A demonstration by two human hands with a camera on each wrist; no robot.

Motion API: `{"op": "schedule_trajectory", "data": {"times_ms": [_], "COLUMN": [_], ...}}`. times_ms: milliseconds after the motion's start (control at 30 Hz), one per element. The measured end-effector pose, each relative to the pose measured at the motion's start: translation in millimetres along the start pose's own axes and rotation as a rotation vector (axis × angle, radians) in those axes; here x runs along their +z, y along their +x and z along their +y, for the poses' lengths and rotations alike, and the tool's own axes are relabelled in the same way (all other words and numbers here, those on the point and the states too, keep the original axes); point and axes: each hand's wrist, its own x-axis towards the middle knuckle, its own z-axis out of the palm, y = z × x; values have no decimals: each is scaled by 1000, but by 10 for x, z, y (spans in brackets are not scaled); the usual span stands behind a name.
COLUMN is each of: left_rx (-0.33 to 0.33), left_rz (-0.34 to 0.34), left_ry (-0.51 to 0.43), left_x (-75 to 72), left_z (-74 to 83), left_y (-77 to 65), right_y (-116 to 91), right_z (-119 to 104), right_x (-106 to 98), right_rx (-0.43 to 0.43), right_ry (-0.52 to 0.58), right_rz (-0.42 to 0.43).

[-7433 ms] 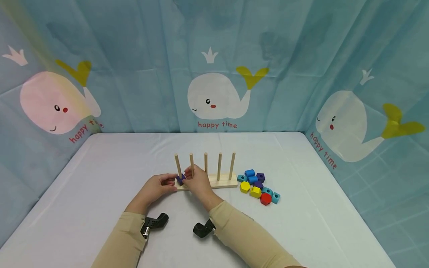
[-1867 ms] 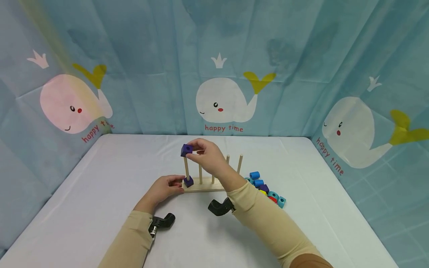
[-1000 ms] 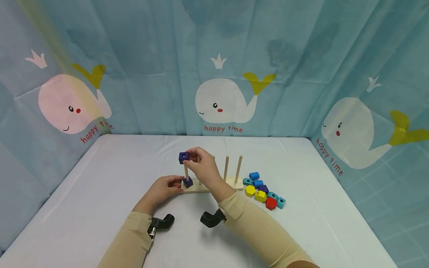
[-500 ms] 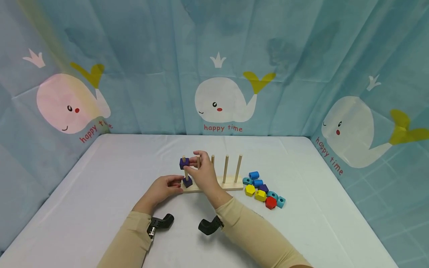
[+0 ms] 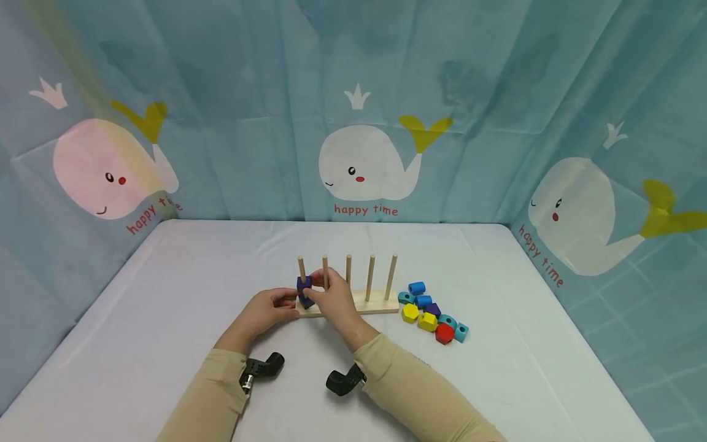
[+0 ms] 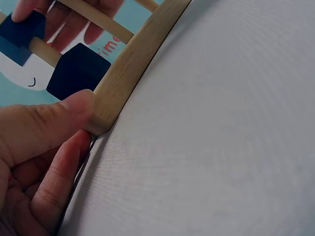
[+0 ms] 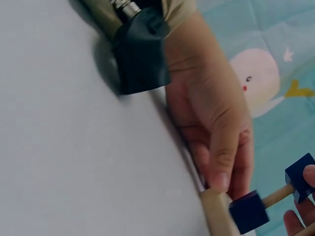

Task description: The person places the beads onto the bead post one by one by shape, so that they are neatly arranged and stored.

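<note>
My left hand grips the left end of a wooden peg stand, thumb on top and fingers at the end face. A purple block, dark blue in the wrist views, sits at the bottom of the leftmost peg. My right hand pinches a second purple block threaded on the same peg. In the left wrist view a short length of bare peg shows between the second block and the lower one. The other pegs bear no blocks.
Right of the stand lies a loose group: blue cylinders, teal pieces, yellow hexagonal blocks, a red hexagonal block and another purple block. A whale-print curtain hangs behind the white-covered table.
My right hand has left the lower block, brought a second purple block over the leftmost peg and slid it down the peg. My left hand keeps its grip on the stand's end.
</note>
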Motion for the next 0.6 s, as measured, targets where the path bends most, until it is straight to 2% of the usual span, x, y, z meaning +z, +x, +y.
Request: {"op": "schedule_trajectory", "data": {"times_ms": [333, 600], "left_rx": [18, 7], "left_rz": [-14, -9], "left_ry": [-16, -3], "left_x": [3, 1], "left_z": [-30, -25], "left_y": [18, 12], "right_y": [5, 9], "right_z": [144, 173], "right_x": [21, 24], "right_rx": [61, 58], "right_ry": [-35, -32], "right_rz": [-24, -34]}}
